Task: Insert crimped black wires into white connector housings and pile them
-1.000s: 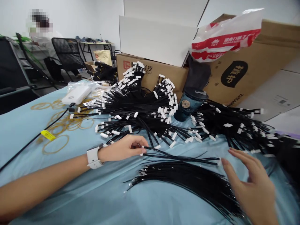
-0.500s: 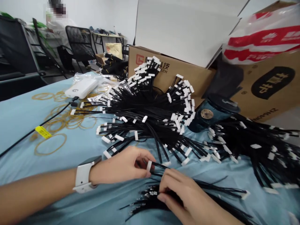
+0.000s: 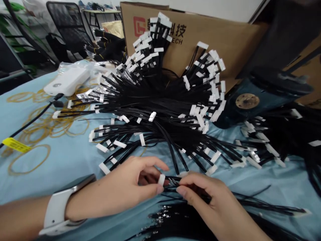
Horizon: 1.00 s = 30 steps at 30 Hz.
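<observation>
My left hand (image 3: 125, 190), with a white watch on its wrist, pinches a small white connector (image 3: 161, 179) between thumb and fingers. My right hand (image 3: 210, 204) meets it from the right and pinches the metal-tipped end of a thin black wire (image 3: 173, 182) right at that connector. Just below the hands lies a loose bundle of black wires with bare metal tips (image 3: 170, 222). Beyond them spreads a big heap of black wires fitted with white connectors (image 3: 160, 107).
Several rubber bands (image 3: 45, 124) and a yellow-tagged black cable (image 3: 15, 144) lie at left on the light blue cloth (image 3: 65, 157). A white device (image 3: 66, 80) sits behind. A dark blue cup (image 3: 250, 100) and cardboard boxes (image 3: 200, 36) stand at the back. More wires pile at right.
My right hand came across from the right and closed on a wire end at the connector in my left hand. The view dipped down and closer to the hands.
</observation>
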### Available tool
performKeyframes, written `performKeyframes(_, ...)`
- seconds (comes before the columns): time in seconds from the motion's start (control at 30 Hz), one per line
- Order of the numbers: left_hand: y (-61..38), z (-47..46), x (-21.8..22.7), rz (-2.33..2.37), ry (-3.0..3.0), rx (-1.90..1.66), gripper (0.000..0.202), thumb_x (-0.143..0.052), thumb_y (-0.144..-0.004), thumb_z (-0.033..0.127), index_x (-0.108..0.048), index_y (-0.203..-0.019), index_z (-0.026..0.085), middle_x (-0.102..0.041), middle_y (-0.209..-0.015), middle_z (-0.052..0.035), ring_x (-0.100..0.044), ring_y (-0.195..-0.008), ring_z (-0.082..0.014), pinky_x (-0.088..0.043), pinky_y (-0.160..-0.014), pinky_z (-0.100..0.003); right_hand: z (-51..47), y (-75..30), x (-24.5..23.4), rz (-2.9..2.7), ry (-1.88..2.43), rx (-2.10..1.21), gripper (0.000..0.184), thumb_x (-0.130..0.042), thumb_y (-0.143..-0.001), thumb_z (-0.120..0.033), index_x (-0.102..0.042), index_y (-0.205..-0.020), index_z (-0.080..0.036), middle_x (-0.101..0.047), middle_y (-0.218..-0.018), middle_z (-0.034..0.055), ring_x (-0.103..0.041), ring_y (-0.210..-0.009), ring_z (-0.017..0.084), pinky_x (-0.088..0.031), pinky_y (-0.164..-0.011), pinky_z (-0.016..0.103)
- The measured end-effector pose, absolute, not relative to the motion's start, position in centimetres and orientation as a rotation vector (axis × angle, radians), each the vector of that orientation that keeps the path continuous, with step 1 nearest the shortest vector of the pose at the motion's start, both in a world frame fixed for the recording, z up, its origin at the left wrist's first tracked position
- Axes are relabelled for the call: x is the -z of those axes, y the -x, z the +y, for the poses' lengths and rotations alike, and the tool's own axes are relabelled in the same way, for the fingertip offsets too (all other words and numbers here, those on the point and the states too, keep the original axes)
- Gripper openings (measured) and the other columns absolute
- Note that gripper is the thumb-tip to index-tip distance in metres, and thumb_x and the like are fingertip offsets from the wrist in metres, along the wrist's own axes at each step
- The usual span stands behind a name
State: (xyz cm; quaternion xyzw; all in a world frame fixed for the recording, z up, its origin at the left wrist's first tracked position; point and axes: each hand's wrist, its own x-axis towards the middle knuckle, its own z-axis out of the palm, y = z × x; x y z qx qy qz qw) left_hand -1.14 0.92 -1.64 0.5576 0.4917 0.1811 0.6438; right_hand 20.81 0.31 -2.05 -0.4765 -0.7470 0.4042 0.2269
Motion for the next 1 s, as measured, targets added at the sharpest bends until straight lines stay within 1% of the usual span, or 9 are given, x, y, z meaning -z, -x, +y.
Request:
performKeyframes(0.2,1.1,1.1,1.0,1.173,-1.305,-0.371,0.021,-0.064,-0.087,0.026,-0.068,-0.107,0.020,-0.077,-0.091,-0.0005,-0.069,-0.084,-0.0193,-0.053,-0.075,-0.029,0.3,-21.1,0.7,-2.271,1.242,-0.872,0.023,-0.046,-0.093,-0.013,-0.061,-0.080,-0.024,-0.068,-0.076,-0.0019,-0.069,-0.068,0.013,-0.056,-0.062,0.020)
performKeyframes(0.3,1.1,1.1,0.8,1.175,-1.358,-0.375,0.016,-0.063,-0.088,0.025,-0.071,-0.101,0.020,-0.075,-0.088,0.0001,-0.068,-0.082,-0.0187,-0.053,-0.074,-0.028,0.3,-20.9,0.8,-2.336,1.147,-0.772,0.022,-0.044,-0.094,-0.011,-0.059,-0.084,-0.024,-0.067,-0.076,-0.0022,-0.067,-0.065,0.012,-0.055,-0.059,0.020)
performKeyframes(0.4,1.1,1.0,0.7,1.165,-1.372,-0.376,0.013,-0.062,-0.088,0.023,-0.073,-0.094,0.021,-0.072,-0.081,0.0028,-0.066,-0.077,-0.0166,-0.051,-0.070,-0.025,0.2,-20.7,1.2,-2.320,1.123,-0.868,0.024,-0.045,-0.093,-0.009,-0.060,-0.082,-0.024,-0.067,-0.072,-0.0041,-0.067,-0.060,0.010,-0.053,-0.056,0.018)
performKeyframes(0.47,1.2,1.0,0.7,1.163,-1.360,-0.384,0.013,-0.063,-0.088,0.022,-0.074,-0.093,0.022,-0.071,-0.079,0.0041,-0.065,-0.076,-0.0157,-0.050,-0.070,-0.024,0.2,-20.7,1.5,-2.288,1.155,-0.966,0.024,-0.046,-0.093,-0.010,-0.062,-0.082,-0.024,-0.069,-0.072,-0.0040,-0.068,-0.062,0.011,-0.054,-0.058,0.019)
performKeyframes(0.63,1.3,0.8,0.8,1.171,-1.361,-0.422,0.013,-0.064,-0.088,0.023,-0.075,-0.095,0.024,-0.071,-0.080,0.0047,-0.065,-0.076,-0.0150,-0.050,-0.070,-0.023,0.5,-20.4,1.5,-2.162,1.303,-1.213,0.020,-0.053,-0.093,-0.019,-0.068,-0.081,-0.026,-0.074,-0.077,-0.0037,-0.072,-0.071,0.015,-0.054,-0.065,0.023)
performKeyframes(0.73,1.2,0.8,0.7,1.184,-1.366,-0.417,0.012,-0.065,-0.088,0.023,-0.075,-0.093,0.023,-0.071,-0.081,0.0043,-0.065,-0.076,-0.0149,-0.050,-0.069,-0.023,0.8,-20.0,1.4,-2.086,1.414,-1.367,0.021,-0.056,-0.092,-0.024,-0.070,-0.077,-0.027,-0.074,-0.072,-0.0044,-0.069,-0.065,0.015,-0.050,-0.059,0.024)
performKeyframes(0.87,1.2,1.1,0.4,1.190,-1.264,-0.416,0.009,-0.067,-0.086,0.022,-0.074,-0.092,0.022,-0.072,-0.079,0.0048,-0.064,-0.072,-0.0130,-0.048,-0.065,-0.021,1.3,-19.5,1.0,-2.074,1.452,-1.419,0.024,-0.055,-0.090,-0.026,-0.069,-0.070,-0.025,-0.066,-0.061,-0.0029,-0.059,-0.055,0.013,-0.038,-0.046,0.023)
performKeyframes(0.93,1.3,1.3,0.4,1.169,-1.160,-0.450,0.007,-0.070,-0.084,0.021,-0.072,-0.091,0.022,-0.072,-0.078,0.0057,-0.065,-0.073,-0.0121,-0.048,-0.066,-0.020,1.5,-19.5,0.7,-2.057,1.458,-1.470,0.025,-0.053,-0.089,-0.028,-0.069,-0.070,-0.024,-0.064,-0.058,-0.0027,-0.056,-0.053,0.012,-0.035,-0.045,0.023)
performKeyframes(1.0,1.4,1.4,0.5,1.141,-1.074,-0.472,0.009,-0.072,-0.083,0.020,-0.072,-0.092,0.023,-0.075,-0.080,0.0060,-0.067,-0.076,-0.0116,-0.050,-0.068,-0.019,1.6,-19.5,0.6,-2.008,1.467,-1.547,0.025,-0.052,-0.090,-0.030,-0.070,-0.073,-0.024,-0.064,-0.059,-0.0025,-0.055,-0.053,0.012,-0.035,-0.045,0.023)
